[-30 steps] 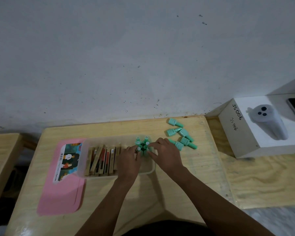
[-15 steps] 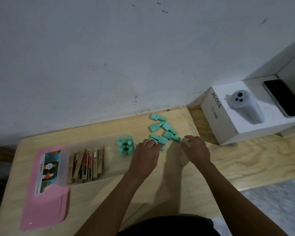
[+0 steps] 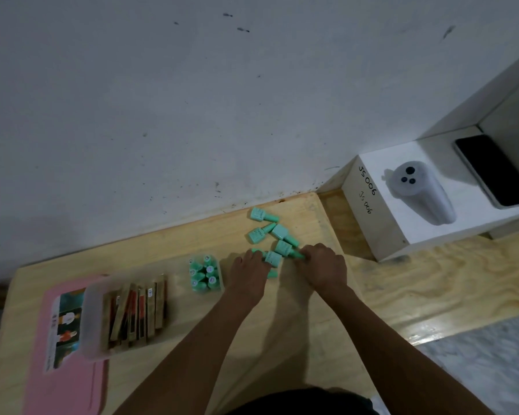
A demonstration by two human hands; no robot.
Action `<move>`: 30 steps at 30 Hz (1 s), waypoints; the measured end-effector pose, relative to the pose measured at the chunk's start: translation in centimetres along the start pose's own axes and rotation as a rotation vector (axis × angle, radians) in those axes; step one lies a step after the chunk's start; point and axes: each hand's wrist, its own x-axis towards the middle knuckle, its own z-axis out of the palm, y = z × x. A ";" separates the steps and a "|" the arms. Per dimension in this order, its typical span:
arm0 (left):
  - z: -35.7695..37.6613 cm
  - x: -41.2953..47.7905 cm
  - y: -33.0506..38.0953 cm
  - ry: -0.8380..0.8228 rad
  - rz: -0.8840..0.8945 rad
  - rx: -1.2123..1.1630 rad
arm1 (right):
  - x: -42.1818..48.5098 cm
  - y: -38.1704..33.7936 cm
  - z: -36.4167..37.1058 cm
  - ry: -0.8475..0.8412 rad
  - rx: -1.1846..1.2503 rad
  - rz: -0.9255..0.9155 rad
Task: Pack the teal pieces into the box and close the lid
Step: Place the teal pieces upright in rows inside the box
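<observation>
White block marked JS006 (image 3: 384,235), grey device (image 3: 421,196) lying on it, black phone (image 3: 495,169) beside, scuffed wall (image 3: 192,100) behind.

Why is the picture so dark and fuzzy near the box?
Head view: the light is dim; the box is smeared by motion blur, while the teal pieces look sharper; the arms throw soft shadows on the table; glare shines on the plywood at right.
</observation>
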 end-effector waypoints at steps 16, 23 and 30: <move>-5.4 -4.6 -1.4 0.428 -0.230 -1.027 | -3.6 -2.2 -4.5 0.096 1.027 0.129; -7.0 -10.1 -5.2 0.592 -0.376 -1.306 | -6.2 -5.8 -6.1 -0.011 1.222 0.101; -6.5 -15.0 -8.4 0.679 -0.434 -1.269 | -8.2 -10.2 -6.2 -0.050 1.030 -0.109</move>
